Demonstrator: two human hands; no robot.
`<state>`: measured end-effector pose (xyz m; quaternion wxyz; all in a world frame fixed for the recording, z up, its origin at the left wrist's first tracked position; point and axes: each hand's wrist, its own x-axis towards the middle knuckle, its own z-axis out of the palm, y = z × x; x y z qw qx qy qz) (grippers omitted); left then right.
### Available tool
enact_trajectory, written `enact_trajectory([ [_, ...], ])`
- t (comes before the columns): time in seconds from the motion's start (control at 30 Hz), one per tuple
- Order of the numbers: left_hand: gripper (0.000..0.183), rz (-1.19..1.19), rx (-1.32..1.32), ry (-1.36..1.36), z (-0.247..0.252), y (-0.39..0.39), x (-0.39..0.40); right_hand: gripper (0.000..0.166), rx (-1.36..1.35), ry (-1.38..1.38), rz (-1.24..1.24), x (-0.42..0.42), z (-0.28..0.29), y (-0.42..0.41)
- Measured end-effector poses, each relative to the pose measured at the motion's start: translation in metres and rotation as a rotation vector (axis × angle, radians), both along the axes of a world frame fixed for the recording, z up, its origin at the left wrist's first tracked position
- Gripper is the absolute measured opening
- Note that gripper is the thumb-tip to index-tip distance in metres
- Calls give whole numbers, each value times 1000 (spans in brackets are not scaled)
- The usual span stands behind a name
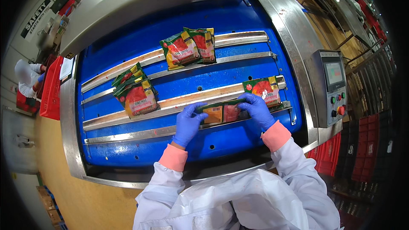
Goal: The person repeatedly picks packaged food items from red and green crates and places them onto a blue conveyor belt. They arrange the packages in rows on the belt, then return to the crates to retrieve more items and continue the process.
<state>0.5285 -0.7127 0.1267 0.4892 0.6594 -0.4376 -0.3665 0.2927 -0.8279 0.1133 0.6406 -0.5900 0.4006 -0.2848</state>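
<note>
Both my hands wear blue gloves. My left hand [189, 124] pinches the left end of a flat plastic food pouch [218, 114], and my right hand [258, 110] grips its right end. The pouch is tilted, its yellow and red side towards me, over the front metal bar [127, 137] of the blue machine bed [159, 158]. Just beyond my right hand, a printed green and red pouch [260, 88] rests across the front seal bar [207, 94]. Overlapping pouches [137, 99] lie at the left. More overlapping pouches [180, 51] lie on the rear seal bar [239, 38].
A raised steel lid [166, 0] of what looks like a vacuum sealer spans the far side. At right stands a control box [330, 89] with a screen and buttons. Red crates [324, 153] are stacked right. A co-worker [28, 78] stands far left behind a red crate [51, 89].
</note>
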Motion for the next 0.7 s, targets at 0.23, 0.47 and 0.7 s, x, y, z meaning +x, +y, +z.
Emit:
enact_trajectory([
  [0.23,14,65,-98,-477,-21,-33,-11,16,-263,285,-176,8,10,-32],
  [0.47,15,-140,316,-947,2,-78,-26,13,-716,915,-52,16,-10,-69],
  [0.7,73,-375,-66,-1015,-15,-53,-71,17,-700,1012,87,49,37,-100],
])
